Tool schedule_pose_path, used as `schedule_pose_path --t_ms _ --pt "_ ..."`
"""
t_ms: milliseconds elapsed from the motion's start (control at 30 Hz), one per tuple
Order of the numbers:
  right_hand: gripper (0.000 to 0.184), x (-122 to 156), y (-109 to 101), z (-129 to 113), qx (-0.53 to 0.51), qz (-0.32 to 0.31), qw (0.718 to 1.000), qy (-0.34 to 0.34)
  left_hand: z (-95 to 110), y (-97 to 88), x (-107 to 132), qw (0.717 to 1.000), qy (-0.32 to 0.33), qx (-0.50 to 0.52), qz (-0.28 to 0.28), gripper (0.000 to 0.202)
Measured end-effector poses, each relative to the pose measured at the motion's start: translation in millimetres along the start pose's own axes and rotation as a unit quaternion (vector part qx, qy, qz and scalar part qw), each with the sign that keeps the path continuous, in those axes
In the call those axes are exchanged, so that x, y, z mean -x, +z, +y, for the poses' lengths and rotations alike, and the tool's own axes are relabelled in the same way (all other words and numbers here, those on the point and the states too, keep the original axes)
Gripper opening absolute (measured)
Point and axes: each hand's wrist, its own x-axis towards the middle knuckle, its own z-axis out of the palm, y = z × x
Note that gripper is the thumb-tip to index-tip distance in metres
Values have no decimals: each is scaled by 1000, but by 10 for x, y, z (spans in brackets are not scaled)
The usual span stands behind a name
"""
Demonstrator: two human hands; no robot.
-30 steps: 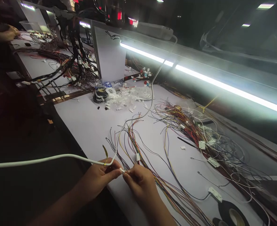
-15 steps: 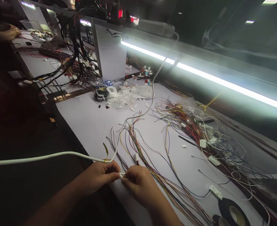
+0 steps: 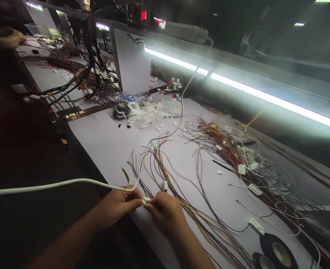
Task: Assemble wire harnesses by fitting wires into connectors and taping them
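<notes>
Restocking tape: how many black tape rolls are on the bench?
2 clearly: a large black roll at the near right edge of the white bench and a smaller one touching its left side. More may hide in the dark clutter by the divider.

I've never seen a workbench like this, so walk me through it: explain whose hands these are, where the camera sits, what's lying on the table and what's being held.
There is no machine here. The one view comes from a camera worn on a person's head, looking down at their own bare hands. The left hand and right hand meet at the near edge of a white table and pinch a small white connector between their fingertips. A thick white cable passes just above the left hand. Loose coloured wires fan out across the table, with a denser tangled bundle to the right. Rolls of black tape lie at the near right, a pile of small clear plastic parts farther back. A light strip glows behind. Another person's hand shows far left.
</notes>
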Motion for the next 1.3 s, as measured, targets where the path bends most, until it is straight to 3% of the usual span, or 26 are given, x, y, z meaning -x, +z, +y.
schedule_pose_path --t_ms 167,267,367,467,600,733,800,900,1000,1200,1300 --pt "18 -4 37 7 -7 12 1000 -24 -86 50 6 999 1 43 17 19" --pt "7 -15 -10 -36 -44 17 998 -38 -97 109 -11 994 20 50 90 22" --pt "21 -16 -23 -14 -33 29 996 -82 -26 135 7 986 69 -39 147 19" --pt "27 -11 2 40 12 69 989 -130 55 129 53 983 94 -80 133 18" --pt "31 -12 6 6 31 92 980 -174 79 118 84 988 85 -42 121 20" --pt "21 -23 -28 -97 -8 130 976 -176 71 136 66 990 83 -23 107 25" --pt "14 -26 -45 -125 -12 158 974 -161 58 158 52 990 60 51 120 21" --pt "14 -28 -63 -135 0 182 974 -138 15 195 34 967 4 214 141 20" --pt "15 -30 -69 -114 -14 147 982 -122 -22 220 25 956 -16 267 121 21" --pt "15 -17 -52 -52 -11 90 990 -103 -7 223 30 975 18 193 108 19" --pt "12 -7 -62 -80 -38 81 991 -96 -15 219 27 965 1 239 105 18"
